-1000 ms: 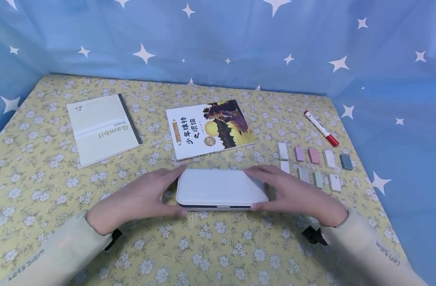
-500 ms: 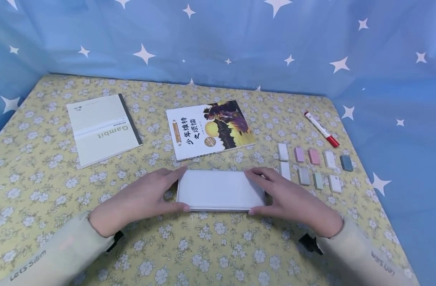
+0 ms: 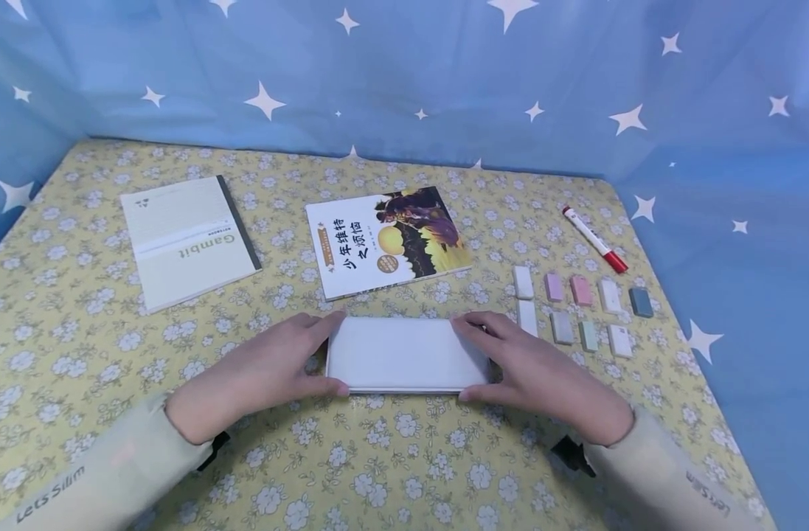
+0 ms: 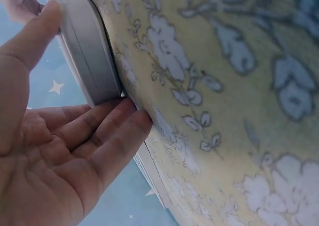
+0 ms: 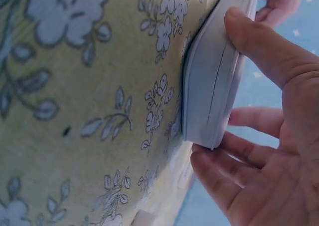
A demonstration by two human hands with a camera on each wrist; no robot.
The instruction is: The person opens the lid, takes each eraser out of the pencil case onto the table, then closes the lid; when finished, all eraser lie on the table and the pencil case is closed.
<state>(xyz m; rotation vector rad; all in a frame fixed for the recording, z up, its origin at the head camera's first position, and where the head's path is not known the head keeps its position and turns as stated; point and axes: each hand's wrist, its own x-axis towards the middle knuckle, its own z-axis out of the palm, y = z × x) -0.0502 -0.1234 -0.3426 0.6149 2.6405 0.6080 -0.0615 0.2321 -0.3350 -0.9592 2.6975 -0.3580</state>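
A white rectangular pencil case lies flat near the middle of the table, its lid down. My left hand holds its left end, thumb at the front edge and fingers at the far side. At the right end my right hand grips it in the same way. In the left wrist view a seam runs along the side of the pencil case, and the fingertips touch its back corner. A small latch shows on the front of the pencil case in the right wrist view. What is inside is hidden.
Several small erasers in white, pink, purple, green and grey stand in two rows to the right. A red-capped white marker lies behind them. Beyond the case are a paperback book and a cream notebook. A floral cloth covers the table.
Dark gaps along the front of the pencil case have closed as its lid went down. Both thumbs now touch the front edge; the left one stood slightly off before.
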